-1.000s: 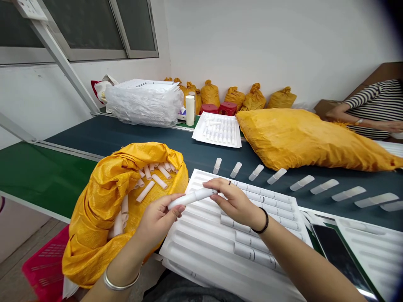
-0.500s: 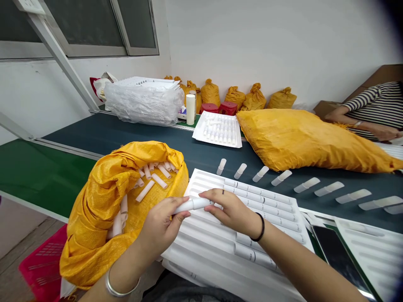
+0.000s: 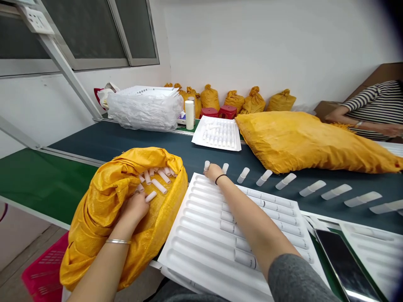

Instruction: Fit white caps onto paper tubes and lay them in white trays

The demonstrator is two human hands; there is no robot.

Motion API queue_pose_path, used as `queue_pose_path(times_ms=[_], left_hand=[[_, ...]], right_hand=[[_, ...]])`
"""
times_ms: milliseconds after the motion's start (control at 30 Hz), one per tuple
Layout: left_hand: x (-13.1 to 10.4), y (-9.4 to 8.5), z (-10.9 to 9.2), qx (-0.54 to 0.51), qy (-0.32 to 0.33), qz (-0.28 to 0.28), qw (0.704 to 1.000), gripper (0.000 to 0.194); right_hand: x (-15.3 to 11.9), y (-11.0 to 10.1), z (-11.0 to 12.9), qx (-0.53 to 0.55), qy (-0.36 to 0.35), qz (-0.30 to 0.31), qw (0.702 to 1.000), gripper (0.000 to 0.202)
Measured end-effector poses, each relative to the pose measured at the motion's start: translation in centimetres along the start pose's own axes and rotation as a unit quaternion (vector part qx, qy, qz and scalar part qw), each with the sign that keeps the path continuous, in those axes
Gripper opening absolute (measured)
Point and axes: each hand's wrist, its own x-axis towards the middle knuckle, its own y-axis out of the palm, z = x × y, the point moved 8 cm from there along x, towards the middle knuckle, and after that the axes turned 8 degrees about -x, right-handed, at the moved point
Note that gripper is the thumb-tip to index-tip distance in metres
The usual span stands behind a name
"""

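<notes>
My left hand (image 3: pixel 136 206) reaches into the open yellow sack (image 3: pixel 171 205), among short white tubes (image 3: pixel 159 186); its fingers are mostly hidden. Beyond the ribbed white tray (image 3: pixel 182 235), my right hand (image 3: pixel 213 172) is closed on an upright white tube (image 3: pixel 207 166) at the left end of a row on the dark belt. More upright tubes (image 3: pixel 263 178) stand along this row to the right. Printed white tubes (image 3: pixel 283 216) lie in the grooves of the tray's right part, partly behind my right forearm.
A full yellow sack (image 3: pixel 302 140) lies across the belt. Behind it are a smaller tray of tubes (image 3: pixel 217 133) and a plastic-wrapped stack (image 3: pixel 145 109). A phone (image 3: pixel 344 260) rests at the right. A person in stripes (image 3: pixel 378 107) is at the far right.
My hands have parted and the tube between them is gone from there. My left hand moved into the sack; my right hand moved forward to the belt. The row of upright tubes has shifted right.
</notes>
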Motion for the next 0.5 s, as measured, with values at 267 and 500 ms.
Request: queue_pose_path(times_ms=[267,500], left_hand=[[-3.8,-2.6,-6.0,-0.168,0.176,-0.048,0.969,0.031],[-7.3,-3.7,-11.3,-0.306,0.265,-0.041,0.913,0.022]], right_hand=[[-5.6,0.1,-5.6,-0.1,-0.004,0.019,0.995,0.027],[-9.2,-1.9,-5.6,-0.092,-0.037,-0.05,0.994,0.016]])
